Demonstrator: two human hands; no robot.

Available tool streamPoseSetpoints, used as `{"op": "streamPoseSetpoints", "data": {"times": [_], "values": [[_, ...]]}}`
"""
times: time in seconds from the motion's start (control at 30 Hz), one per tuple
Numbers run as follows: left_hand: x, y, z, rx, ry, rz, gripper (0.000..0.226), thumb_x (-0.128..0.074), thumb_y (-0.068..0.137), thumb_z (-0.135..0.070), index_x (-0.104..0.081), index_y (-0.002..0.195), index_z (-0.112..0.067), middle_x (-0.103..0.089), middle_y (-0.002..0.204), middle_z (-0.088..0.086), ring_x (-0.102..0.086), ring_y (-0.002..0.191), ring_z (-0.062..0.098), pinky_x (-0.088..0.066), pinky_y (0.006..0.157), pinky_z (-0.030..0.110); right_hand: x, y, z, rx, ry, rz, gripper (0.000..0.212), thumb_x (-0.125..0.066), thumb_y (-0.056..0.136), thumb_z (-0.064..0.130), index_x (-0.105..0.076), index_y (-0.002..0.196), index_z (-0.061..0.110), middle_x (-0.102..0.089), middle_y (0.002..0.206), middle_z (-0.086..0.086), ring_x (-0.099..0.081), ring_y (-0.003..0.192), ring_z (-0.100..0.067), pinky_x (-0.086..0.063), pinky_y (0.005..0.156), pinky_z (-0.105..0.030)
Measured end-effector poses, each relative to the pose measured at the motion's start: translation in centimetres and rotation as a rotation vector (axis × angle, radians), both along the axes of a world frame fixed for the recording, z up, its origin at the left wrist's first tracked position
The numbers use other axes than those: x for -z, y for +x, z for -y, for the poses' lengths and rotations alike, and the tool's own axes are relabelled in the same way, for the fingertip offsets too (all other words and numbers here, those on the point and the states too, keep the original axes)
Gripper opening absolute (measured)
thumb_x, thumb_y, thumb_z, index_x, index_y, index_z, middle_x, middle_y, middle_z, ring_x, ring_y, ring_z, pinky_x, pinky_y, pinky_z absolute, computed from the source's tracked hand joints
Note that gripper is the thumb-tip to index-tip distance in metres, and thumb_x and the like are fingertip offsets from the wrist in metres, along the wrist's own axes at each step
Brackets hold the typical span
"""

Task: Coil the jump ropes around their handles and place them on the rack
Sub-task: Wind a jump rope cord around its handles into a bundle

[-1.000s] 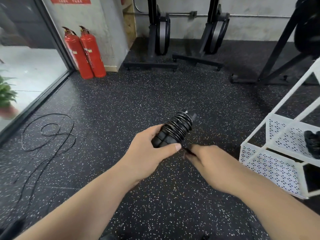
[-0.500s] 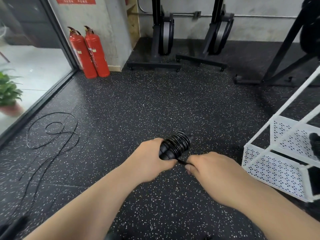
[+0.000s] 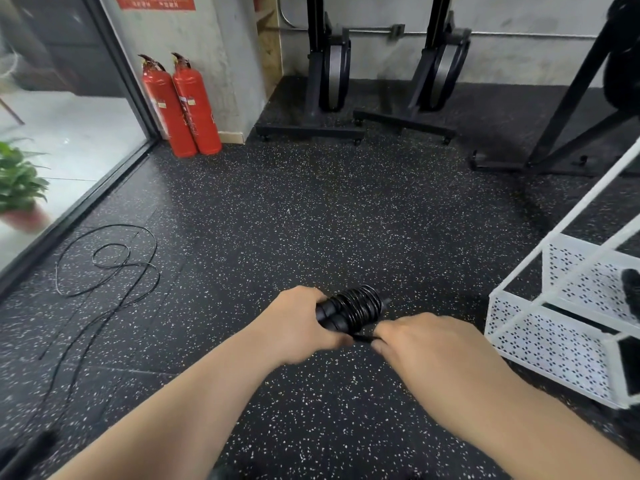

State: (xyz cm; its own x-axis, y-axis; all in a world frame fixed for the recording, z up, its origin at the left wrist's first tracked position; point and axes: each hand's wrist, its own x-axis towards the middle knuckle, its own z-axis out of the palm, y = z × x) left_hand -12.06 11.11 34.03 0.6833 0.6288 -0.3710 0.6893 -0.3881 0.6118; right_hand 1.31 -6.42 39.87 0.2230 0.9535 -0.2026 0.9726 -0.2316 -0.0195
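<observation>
My left hand (image 3: 298,323) grips a pair of black jump-rope handles with the rope wound tightly around them, forming a coiled bundle (image 3: 353,306) held over the floor. My right hand (image 3: 426,344) is just to the right of it, pinching the short loose end of the rope (image 3: 363,338) below the bundle. A second black jump rope (image 3: 107,268) lies uncoiled in loops on the floor at the left. The white perforated metal rack (image 3: 554,344) stands at the right, and a dark object (image 3: 630,289) rests on its upper shelf at the frame edge.
Two red fire extinguishers (image 3: 183,105) stand by the wall corner beside a glass door. Black gym machine bases (image 3: 353,126) line the back wall, with another black frame (image 3: 554,150) at the far right. A potted plant (image 3: 17,188) sits behind the glass at the left.
Both hands and the coiled bundle have come lower and closer to me. The right hand has moved in tight against the bundle with the rope end.
</observation>
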Motion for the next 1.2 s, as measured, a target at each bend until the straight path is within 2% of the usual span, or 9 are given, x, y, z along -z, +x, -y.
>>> {"op": "streamPoseSetpoints", "data": {"times": [0.1, 0.33, 0.47, 0.63, 0.73, 0.87, 1.0, 1.1, 1.2], "values": [[-0.6, 0.2, 0.9, 0.048, 0.058, -0.026, 0.041, -0.093, 0.073, -0.052, -0.069, 0.097, -0.028, -0.072, 0.085, -0.006, -0.063, 0.066, 0.012, -0.051, 0.056, 0.026, -0.1, 0.1, -0.4, -0.027, 0.005, 0.03, 0.034, -0.031, 0.113, 0.051, -0.061, 0.113, 0.034, -0.062, 0.103, 0.011, -0.064, 0.09, -0.015, -0.053, 0.075, -0.035], [-1.4, 0.4, 2.6, 0.225, 0.268, -0.076, 0.044, -0.09, 0.074, -0.06, -0.063, 0.094, -0.033, -0.064, 0.093, -0.01, -0.065, 0.084, 0.015, -0.053, 0.071, 0.031, -0.8, 0.7, -1.3, -0.028, 0.01, 0.062, 0.038, -0.034, 0.11, 0.058, -0.065, 0.112, 0.035, -0.057, 0.1, 0.01, -0.062, 0.092, -0.015, -0.05, 0.076, -0.034], [-1.2, 0.4, 3.4, 0.347, 0.412, -0.036, 0.055, -0.083, 0.081, -0.063, -0.062, 0.125, -0.035, -0.058, 0.109, -0.011, -0.063, 0.102, 0.016, -0.055, 0.091, 0.039, -1.1, 1.1, -1.2, -0.019, 0.058, 0.046, 0.037, -0.039, 0.108, 0.06, -0.067, 0.11, 0.036, -0.059, 0.097, 0.011, -0.06, 0.091, -0.012, -0.051, 0.077, -0.033], [-1.6, 0.4, 4.2, 0.487, 0.494, 0.004, 0.058, -0.079, 0.088, -0.058, -0.055, 0.136, -0.037, -0.054, 0.119, -0.012, -0.062, 0.112, 0.017, -0.054, 0.094, 0.04, -1.1, 2.0, -1.2, 0.038, 0.132, -0.055, 0.028, -0.058, 0.096, 0.068, -0.067, 0.109, 0.045, -0.068, 0.096, 0.018, -0.061, 0.093, -0.007, -0.05, 0.078, -0.032], [-1.6, 0.3, 4.4, 0.529, 0.464, 0.075, 0.059, -0.083, 0.087, -0.05, -0.056, 0.138, -0.035, -0.054, 0.124, -0.015, -0.057, 0.117, 0.014, -0.051, 0.099, 0.037, -1.1, 2.9, -1.2, 0.1, 0.177, -0.134, 0.03, -0.073, 0.084, 0.069, -0.065, 0.102, 0.047, -0.068, 0.088, 0.025, -0.057, 0.088, 0.001, -0.049, 0.076, -0.029], [-2.1, 0.1, 3.9, 0.493, 0.369, 0.177, 0.059, -0.091, 0.08, -0.044, -0.059, 0.128, -0.034, -0.052, 0.108, -0.018, -0.052, 0.104, 0.006, -0.048, 0.096, 0.032, -1.2, 4.0, -1.3, 0.182, 0.197, -0.307, 0.033, -0.082, 0.078, 0.065, -0.071, 0.106, 0.05, -0.069, 0.084, 0.028, -0.062, 0.079, 0.005, -0.055, 0.077, -0.03], [-3.2, -0.3, 3.6, 0.393, 0.204, 0.223, 0.08, -0.096, 0.072, -0.051, -0.05, 0.138, -0.048, -0.061, 0.124, -0.024, -0.056, 0.113, -0.002, -0.046, 0.103, 0.024, -1.3, 5.1, -1.0, 0.182, 0.142, -0.454, 0.029, -0.082, 0.083, 0.06, -0.074, 0.11, 0.056, -0.072, 0.09, 0.032, -0.065, 0.087, 0.009, -0.053, 0.083, -0.026], [-3.8, -0.6, 3.3, 0.294, 0.099, 0.28, 0.079, -0.098, 0.071, -0.047, -0.044, 0.128, -0.056, -0.069, 0.116, -0.023, -0.063, 0.107, -0.002, -0.05, 0.097, 0.027, -1.1, 5.9, -0.9, 0.182, 0.114, -0.499, 0.023, -0.079, 0.084, 0.063, -0.076, 0.105, 0.055, -0.072, 0.094, 0.033, -0.064, 0.091, 0.011, -0.052, 0.085, -0.027], [-4.0, -0.9, 2.8, 0.177, -0.029, 0.376, 0.077, -0.099, 0.073, -0.034, -0.049, 0.127, -0.056, -0.072, 0.114, -0.019, -0.069, 0.104, 0.001, -0.053, 0.098, 0.03, -1.1, 6.1, -1.0, 0.171, 0.173, -0.533, 0.021, -0.077, 0.087, 0.061, -0.078, 0.105, 0.051, -0.071, 0.093, 0.037, -0.064, 0.09, 0.012, -0.053, 0.085, -0.028]]}}
